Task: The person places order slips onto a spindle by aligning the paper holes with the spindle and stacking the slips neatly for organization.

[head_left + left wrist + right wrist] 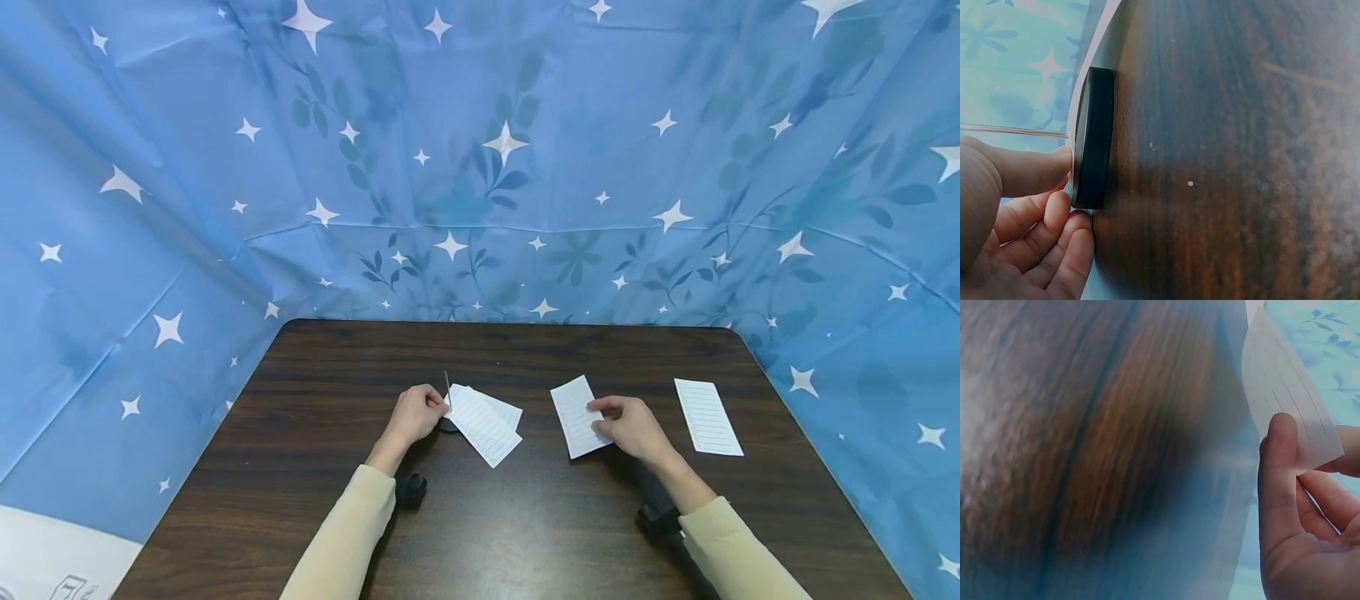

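Observation:
A bill spike stands on the table, its thin metal rod (447,390) upright from a round black base (1094,137). Two lined paper slips overlap at the rod; the upper slip (480,427) partly covers the lower slip (510,412). At their left corner, my left hand (415,414) pinches the paper beside the rod, its lower fingers against the base in the left wrist view. My right hand (633,429) grips another lined slip (576,419) by its right edge between thumb and fingers. That slip bends slightly in the right wrist view.
One more lined slip (708,417) lies flat to the right of my right hand. The dark wooden table (480,533) ends at a blue starred cloth (480,275) behind. Something white (60,550) shows at the lower left, beyond the table edge.

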The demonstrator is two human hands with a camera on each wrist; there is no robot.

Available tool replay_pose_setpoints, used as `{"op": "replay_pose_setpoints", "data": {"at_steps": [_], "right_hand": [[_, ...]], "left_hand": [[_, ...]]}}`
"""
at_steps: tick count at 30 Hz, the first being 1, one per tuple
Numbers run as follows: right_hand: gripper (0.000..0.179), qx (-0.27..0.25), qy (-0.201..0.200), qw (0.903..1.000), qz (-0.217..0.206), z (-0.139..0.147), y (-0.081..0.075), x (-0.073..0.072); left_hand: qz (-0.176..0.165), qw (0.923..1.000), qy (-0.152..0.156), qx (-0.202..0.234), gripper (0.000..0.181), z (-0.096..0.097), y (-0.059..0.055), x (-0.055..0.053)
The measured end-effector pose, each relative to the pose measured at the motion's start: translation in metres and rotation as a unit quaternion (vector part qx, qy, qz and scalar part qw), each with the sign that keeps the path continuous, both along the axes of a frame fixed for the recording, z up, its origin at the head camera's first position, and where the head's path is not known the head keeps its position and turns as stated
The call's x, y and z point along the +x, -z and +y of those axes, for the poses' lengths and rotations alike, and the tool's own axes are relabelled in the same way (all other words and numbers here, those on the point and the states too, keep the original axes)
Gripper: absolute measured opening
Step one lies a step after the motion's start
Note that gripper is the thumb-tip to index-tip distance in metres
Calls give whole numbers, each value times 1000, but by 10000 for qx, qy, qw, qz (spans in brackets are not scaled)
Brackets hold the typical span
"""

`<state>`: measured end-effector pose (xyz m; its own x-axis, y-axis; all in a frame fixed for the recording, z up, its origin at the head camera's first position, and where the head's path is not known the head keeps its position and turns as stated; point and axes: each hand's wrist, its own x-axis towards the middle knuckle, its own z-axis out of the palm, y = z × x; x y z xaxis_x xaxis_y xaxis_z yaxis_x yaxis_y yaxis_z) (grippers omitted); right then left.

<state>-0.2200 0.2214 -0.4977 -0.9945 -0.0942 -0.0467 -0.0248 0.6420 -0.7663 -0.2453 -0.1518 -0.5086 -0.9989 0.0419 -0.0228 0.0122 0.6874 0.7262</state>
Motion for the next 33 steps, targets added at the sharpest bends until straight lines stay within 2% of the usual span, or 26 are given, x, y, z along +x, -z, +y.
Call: {"op": "replay_pose_setpoints", "data": {"at_steps": [7,20,25,33], "right_hand": [[29,-130,6,9999,21,-7,-6,3],[29,-397,-294,9987,147,-20,-17,7],[30,-453,-322,9984,123,-25,-18,8],[30,-611,-404,9972,175,-32,-24,8]], "left_hand": [[-25,10000,-35,9,9,0,1,-1],[-36,10000,-28,72,10,0,1,-1],[48,9999,58,107,10,-2,3,-1],[104,9998,128,145,9,-2,0,1]]}}
